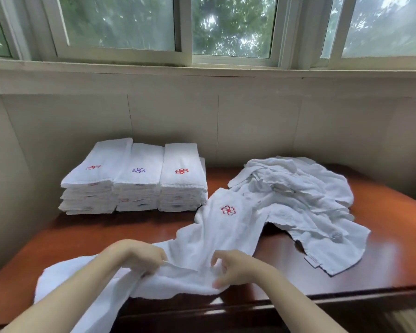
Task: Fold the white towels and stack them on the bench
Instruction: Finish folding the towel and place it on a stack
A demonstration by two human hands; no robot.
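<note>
Already three stacks of folded towels stood at the bench's left; the left hand and right hand each pinched one unfolded white towel at the front edge; a crumpled heap of towels waited rightward.

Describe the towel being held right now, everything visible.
The towel is white, soft terry by its look, with a red flower stitched near its far end. It lies unfolded and rumpled, running from the loose pile toward the near edge of the bench, where part hangs over. The left hand and right hand each pinch its near edge, bunching the cloth between them.
</note>
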